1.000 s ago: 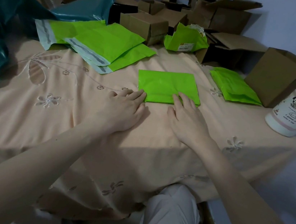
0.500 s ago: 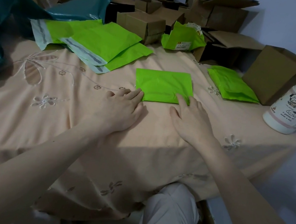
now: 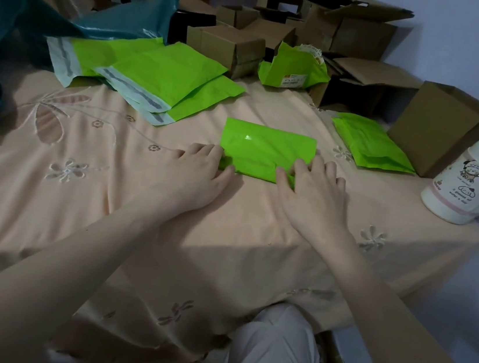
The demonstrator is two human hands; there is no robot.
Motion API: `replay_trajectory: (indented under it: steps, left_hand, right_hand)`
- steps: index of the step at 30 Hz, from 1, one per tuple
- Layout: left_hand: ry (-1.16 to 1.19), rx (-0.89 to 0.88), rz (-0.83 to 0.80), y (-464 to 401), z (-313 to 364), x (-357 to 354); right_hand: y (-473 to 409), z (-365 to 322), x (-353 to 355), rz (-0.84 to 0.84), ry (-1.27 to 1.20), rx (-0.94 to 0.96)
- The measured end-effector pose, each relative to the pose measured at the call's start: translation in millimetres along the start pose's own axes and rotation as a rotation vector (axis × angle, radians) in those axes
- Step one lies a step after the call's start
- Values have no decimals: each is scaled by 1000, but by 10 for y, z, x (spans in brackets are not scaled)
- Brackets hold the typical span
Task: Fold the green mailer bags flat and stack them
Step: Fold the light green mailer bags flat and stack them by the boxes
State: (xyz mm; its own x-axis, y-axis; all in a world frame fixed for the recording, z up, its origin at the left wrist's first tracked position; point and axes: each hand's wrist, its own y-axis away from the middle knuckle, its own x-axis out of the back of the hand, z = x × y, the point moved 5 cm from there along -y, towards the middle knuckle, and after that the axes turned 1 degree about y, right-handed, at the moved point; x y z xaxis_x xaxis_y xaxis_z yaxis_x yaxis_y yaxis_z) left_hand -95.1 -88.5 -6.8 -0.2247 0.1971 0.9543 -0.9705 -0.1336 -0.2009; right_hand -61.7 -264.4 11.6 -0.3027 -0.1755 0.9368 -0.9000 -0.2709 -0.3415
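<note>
Nearest, both forearms reach out over a peach embroidered cloth (image 3: 140,229). The left hand (image 3: 199,173) lies with fingers nearly straight against the near-left corner of a folded green mailer (image 3: 266,151), and the right hand (image 3: 310,190) presses its near-right corner, thumb on the lifted edge; whether either pinches the plastic I cannot tell. This bag looks folded and close to ready for stacking. To the right, a small stack of folded bags (image 3: 373,147) lies finished. Farther left, several unfolded mailers (image 3: 160,79) with grey seal strips overlap, so much work seems left. Beyond sit cardboard boxes (image 3: 228,46), another crumpled green bag (image 3: 296,67), teal plastic (image 3: 17,6) and a white bottle (image 3: 476,179).
</note>
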Motion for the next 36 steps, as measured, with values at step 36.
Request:
replay_trajectory:
  steps: [36]
  left_hand:
    - [183,-201,-57,-721,128,-204]
  right_hand:
    - [-907,70,-397,-205,-257,22]
